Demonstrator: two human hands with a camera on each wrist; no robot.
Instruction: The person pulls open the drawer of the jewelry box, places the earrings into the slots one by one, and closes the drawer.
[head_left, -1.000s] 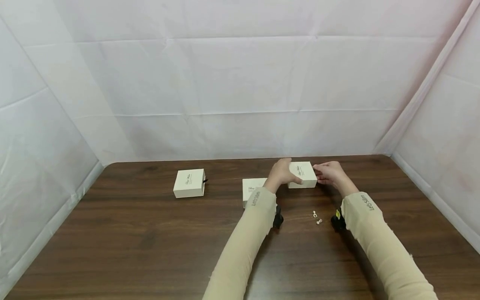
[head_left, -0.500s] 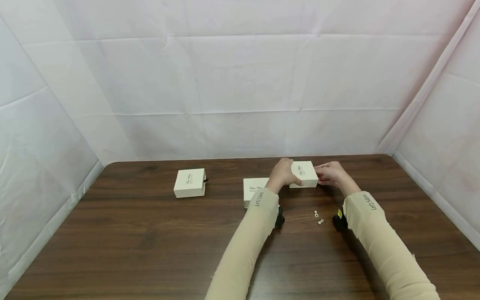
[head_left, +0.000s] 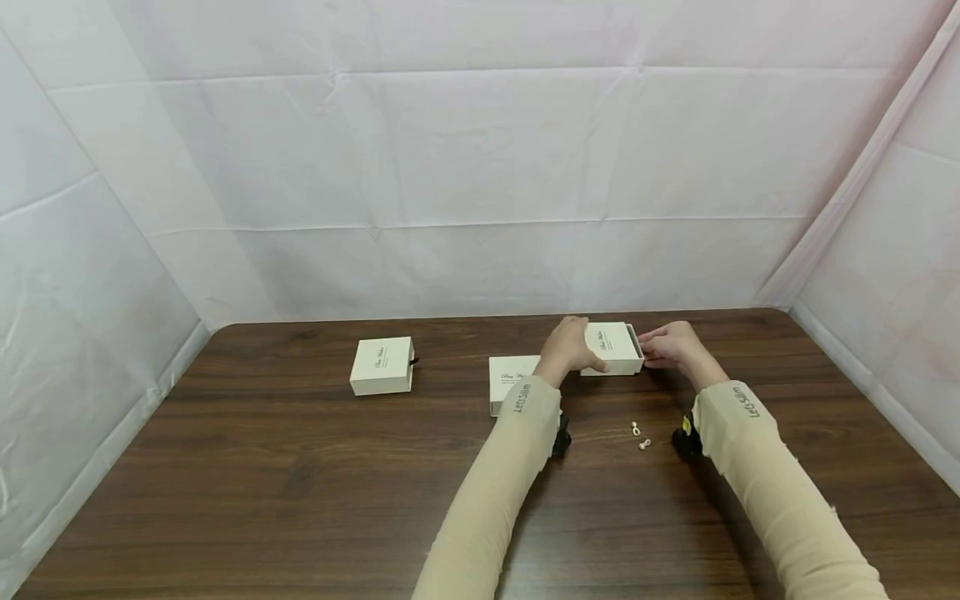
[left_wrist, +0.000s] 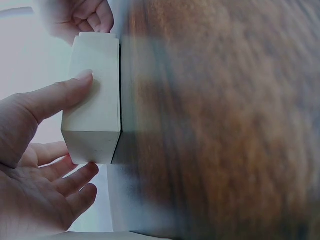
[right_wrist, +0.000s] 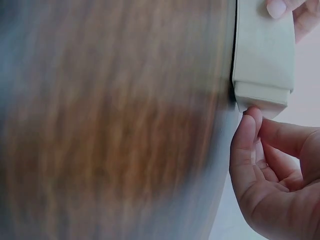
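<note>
The table (head_left: 300, 467) looks like dark wood-grain laminate with a smooth, faintly satin top. The 3 boxes, one held (head_left: 617, 346), one mid-table (head_left: 510, 377), one toward the left edge (head_left: 381, 365), look like matt cream card. Sleeves (head_left: 495, 492) are soft beige knit cloth. The backdrop (head_left: 480, 183) is creased white fabric.

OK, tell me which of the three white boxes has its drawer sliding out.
The rightmost box, gripped by the left hand while the right hand pulls at its end, shows a drawer edge. The middle box and the far-left box lie shut and untouched.

Box drawer (head_left: 637, 342) now slightly out.
</note>
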